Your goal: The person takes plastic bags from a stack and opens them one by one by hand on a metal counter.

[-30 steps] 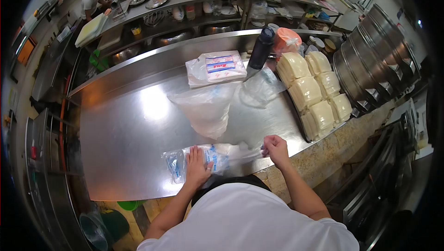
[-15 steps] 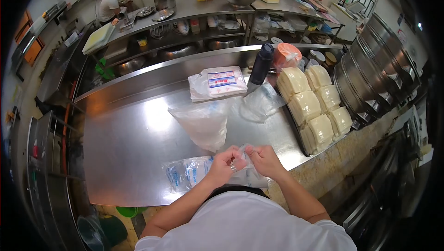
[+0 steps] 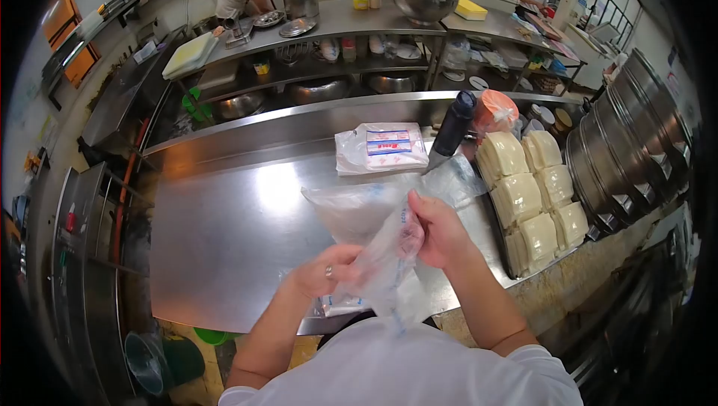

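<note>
A clear plastic bag (image 3: 385, 260) with blue print hangs between my two hands, in front of my chest. My right hand (image 3: 440, 230) pinches its upper edge between thumb and fingers. Lower down, my left hand (image 3: 325, 270) is closed on the bag's other side, its fingers partly behind the film. Past the hands, a pile of translucent plastic bags (image 3: 329, 203) lies on the steel table. Another loose clear bag (image 3: 458, 180) lies to its right. A packet of printed plastic bags (image 3: 342, 303) sits at the near edge, mostly covered by the held bag.
A white packet with blue and red print (image 3: 393, 146) lies at the back of the steel table (image 3: 217, 256). A dark bottle (image 3: 455, 123) stands beside an orange bag (image 3: 496, 111). Stacked pale square sheets (image 3: 517, 198) and steel steamers (image 3: 624, 148) line the right. Two people work beyond.
The bag has been lifted and spread out between my hands. My right hand has risen, my left has moved left, and the head view has shifted.
</note>
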`<control>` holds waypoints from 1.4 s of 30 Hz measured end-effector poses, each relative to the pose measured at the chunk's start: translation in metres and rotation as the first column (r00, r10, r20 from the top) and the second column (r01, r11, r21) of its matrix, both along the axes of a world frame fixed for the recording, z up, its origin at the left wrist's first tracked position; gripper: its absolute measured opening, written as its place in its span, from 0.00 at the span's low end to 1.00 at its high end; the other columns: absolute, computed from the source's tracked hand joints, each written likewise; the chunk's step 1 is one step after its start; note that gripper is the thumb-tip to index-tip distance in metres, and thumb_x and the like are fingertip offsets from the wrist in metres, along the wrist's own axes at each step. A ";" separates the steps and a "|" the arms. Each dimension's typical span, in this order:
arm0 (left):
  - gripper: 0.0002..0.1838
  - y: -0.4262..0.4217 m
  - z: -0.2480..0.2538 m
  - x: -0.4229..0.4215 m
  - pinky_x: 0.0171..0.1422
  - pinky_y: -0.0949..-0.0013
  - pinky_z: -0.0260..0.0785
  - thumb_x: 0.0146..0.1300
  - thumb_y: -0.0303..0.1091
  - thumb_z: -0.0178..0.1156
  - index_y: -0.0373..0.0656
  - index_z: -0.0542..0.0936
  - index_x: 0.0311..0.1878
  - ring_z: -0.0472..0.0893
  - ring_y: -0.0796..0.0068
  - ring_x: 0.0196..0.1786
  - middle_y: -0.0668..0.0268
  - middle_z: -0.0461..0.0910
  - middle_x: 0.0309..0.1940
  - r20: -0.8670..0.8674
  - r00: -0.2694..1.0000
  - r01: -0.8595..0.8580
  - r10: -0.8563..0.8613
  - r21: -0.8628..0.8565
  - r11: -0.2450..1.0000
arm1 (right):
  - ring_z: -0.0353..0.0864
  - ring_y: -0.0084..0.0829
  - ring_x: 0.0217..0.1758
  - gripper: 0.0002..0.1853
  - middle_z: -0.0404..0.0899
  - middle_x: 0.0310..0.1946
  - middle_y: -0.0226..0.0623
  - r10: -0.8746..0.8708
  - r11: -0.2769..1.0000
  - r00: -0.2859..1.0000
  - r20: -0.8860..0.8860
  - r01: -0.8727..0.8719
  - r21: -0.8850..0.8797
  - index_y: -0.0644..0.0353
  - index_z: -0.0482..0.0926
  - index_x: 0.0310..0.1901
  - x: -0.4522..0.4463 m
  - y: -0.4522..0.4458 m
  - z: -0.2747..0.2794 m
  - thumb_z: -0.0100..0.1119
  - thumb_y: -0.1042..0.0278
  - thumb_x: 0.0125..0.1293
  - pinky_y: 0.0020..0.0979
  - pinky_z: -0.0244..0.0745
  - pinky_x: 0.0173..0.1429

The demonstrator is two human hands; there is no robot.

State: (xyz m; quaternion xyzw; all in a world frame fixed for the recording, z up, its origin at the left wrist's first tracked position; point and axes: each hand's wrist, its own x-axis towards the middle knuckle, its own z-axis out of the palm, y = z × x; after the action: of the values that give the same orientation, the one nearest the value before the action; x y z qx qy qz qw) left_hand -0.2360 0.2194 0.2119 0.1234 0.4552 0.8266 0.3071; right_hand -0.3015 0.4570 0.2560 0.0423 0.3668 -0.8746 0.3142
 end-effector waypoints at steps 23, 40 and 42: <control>0.15 -0.039 -0.148 -0.017 0.53 0.60 0.76 0.73 0.40 0.55 0.43 0.79 0.56 0.82 0.67 0.52 0.63 0.83 0.49 0.132 0.755 -0.505 0.643 -0.509 0.697 | 0.84 0.38 0.39 0.16 0.84 0.38 0.40 0.320 0.377 0.931 -0.178 0.048 0.925 0.61 0.81 0.51 -0.019 0.054 -0.220 0.65 0.66 0.61 0.40 0.81 0.43; 0.40 0.018 -0.228 0.087 0.85 0.45 0.38 0.69 0.46 0.58 0.30 0.59 0.76 0.51 0.43 0.82 0.42 0.54 0.79 -0.681 0.717 -0.668 -0.149 -0.732 0.135 | 0.77 0.25 0.30 0.15 0.79 0.26 0.32 -0.042 0.587 0.994 -0.103 0.108 0.802 0.64 0.82 0.36 0.086 0.065 -0.272 0.54 0.61 0.76 0.30 0.73 0.36; 0.40 0.016 -0.229 0.086 0.85 0.45 0.38 0.69 0.46 0.58 0.30 0.59 0.76 0.51 0.43 0.82 0.42 0.54 0.79 -0.686 0.708 -0.674 -0.166 -0.727 0.131 | 0.76 0.22 0.30 0.16 0.79 0.27 0.30 -0.154 0.680 0.985 -0.082 0.166 0.714 0.63 0.81 0.38 0.086 0.066 -0.272 0.52 0.59 0.78 0.28 0.72 0.36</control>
State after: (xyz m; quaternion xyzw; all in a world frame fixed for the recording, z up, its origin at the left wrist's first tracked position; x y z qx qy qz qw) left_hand -0.1503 0.2352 -0.0171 0.0782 0.9545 0.2868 -0.0219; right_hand -0.2156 0.5232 -0.0161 0.1869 0.6761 -0.6862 0.1925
